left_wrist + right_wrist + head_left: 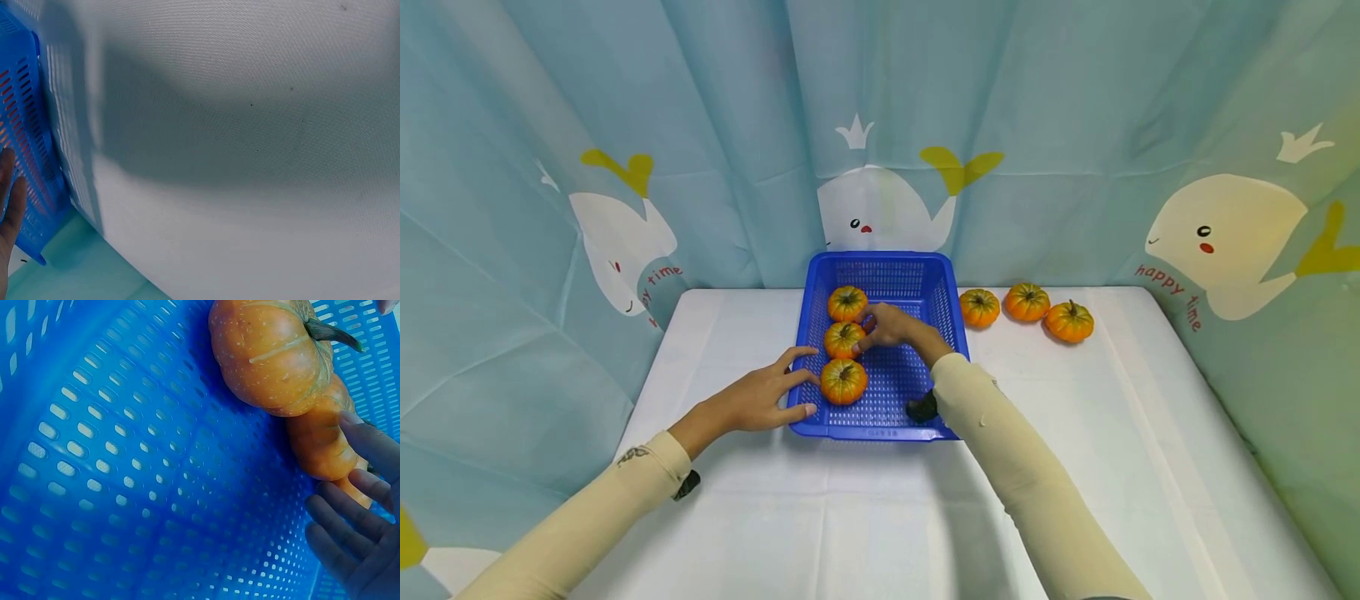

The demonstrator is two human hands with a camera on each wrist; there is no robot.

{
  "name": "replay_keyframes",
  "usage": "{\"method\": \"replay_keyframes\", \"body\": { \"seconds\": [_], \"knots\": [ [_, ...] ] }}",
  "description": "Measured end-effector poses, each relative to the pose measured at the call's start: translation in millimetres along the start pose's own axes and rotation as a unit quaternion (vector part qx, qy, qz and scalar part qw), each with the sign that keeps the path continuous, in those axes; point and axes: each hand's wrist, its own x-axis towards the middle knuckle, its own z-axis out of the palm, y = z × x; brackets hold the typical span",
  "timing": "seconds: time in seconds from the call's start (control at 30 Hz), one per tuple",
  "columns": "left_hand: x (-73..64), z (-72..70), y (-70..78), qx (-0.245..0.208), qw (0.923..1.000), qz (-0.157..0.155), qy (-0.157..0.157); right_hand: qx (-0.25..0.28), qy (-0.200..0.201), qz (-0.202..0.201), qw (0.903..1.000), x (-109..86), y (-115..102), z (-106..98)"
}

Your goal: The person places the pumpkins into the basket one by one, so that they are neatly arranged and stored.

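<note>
Inside a blue plastic basket (880, 431), a row of orange pumpkins runs along the left side: a near pumpkin (843, 382), a middle pumpkin (841, 340) and a far pumpkin (847, 303). My right hand (889, 325) reaches into the basket at the right side of the middle pumpkin. Its thumb (369, 440) overlaps that pumpkin in the right wrist view, while the other fingers extend loosely beside the row. Fingers spread, my left hand (767, 398) is at the basket's left rim, beside the near pumpkin. Only some of its fingertips (17, 197) show in the left wrist view.
On the white table (730, 517), right of the basket, lie three more pumpkins: one close to the rim (980, 308), a second (1027, 302) and a third (1070, 322). A light blue curtain (737, 125) with whale prints surrounds the table's back and sides.
</note>
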Motion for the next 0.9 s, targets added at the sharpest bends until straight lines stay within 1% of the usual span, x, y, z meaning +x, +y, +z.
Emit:
{"method": "replay_keyframes", "body": {
  "seconds": [0.17,0.27,0.4,0.6,0.9],
  "knots": [
    [-0.1,0.8,-1.0,0.0,1.0,0.001,0.003,0.01,0.003,-0.016,0.9998,-3.1,-1,-4],
    [-0.3,1.1,-1.1,0.002,1.0,0.0,0.004,0.004,0.007,-0.033,0.9994,-4.6,0,-7],
    [-0.5,1.0,-0.4,0.003,1.0,-0.001,0.005,0.004,0.012,-0.039,0.9991,-9.4,-1,-13],
    [-1.1,-1.0,2.8,-0.003,1.0,0.0,0.005,0.016,0.02,-0.038,0.9989,-20.3,-4,-24],
    [-1.4,0.4,2.0,-0.001,1.0,-0.002,0.002,0.024,0.053,-0.063,0.9963,-41.9,-5,-43]
  ]
}}
